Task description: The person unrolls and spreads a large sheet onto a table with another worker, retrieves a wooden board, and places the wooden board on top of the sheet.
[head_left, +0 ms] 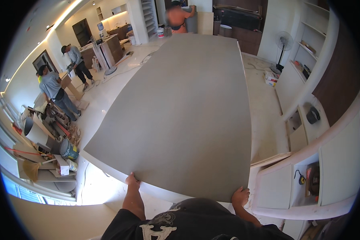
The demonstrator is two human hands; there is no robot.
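A large, smooth grey sheet [184,108] stretches away from me, flat over most of its length, with a pale edge along its near side. At the near edge, left of my body, my left hand [133,180] is closed on the sheet, its thumb at the top and the other fingers hidden below. My right hand [240,196] grips the near right corner of the same sheet with curled fingers. What supports the sheet underneath is mostly hidden.
Far ahead, a person in orange [181,18] stands by a rolled grey sheet [191,20]. Two workers [57,90] stand at left, near piled offcuts, a paint bucket [69,149] and a broom [31,170]. At right are a standing fan [283,44] and curved white cabinets [274,188].
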